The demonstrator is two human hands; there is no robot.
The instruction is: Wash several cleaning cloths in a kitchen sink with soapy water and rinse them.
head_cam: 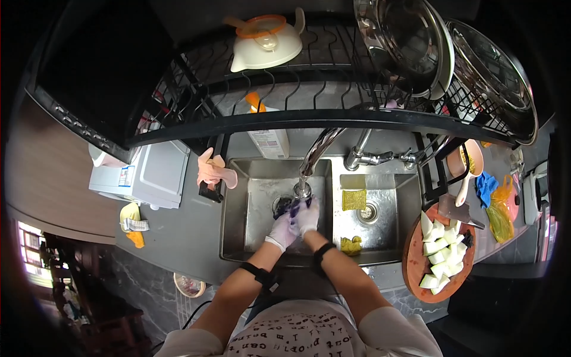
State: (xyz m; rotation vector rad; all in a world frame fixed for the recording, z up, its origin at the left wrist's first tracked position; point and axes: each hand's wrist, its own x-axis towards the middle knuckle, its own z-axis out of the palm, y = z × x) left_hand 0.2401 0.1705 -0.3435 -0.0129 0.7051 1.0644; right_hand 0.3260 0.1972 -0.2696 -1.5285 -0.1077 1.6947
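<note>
Both of my hands wear thin white gloves and meet under the running-water end of a chrome faucet (302, 189), over the left basin of a steel double sink (233, 214). My left hand (283, 229) and my right hand (308, 217) are closed together around a dark purple, wet-looking item (294, 208); its exact kind is hard to make out, since the fingers cover much of it. Just left of the fingers, a dark clump (281, 207) shows over the drain. Whether it joins the held item cannot be told.
A yellow-green sponge cloth (354, 200) and a crumpled yellow cloth (351, 245) lie in the right basin. Pale cut chunks (441, 259) and a cleaver (455, 209) rest on a round wooden board (412, 267). Overhead runs a black dish rack (285, 119). Pink gloves (215, 170) hang left.
</note>
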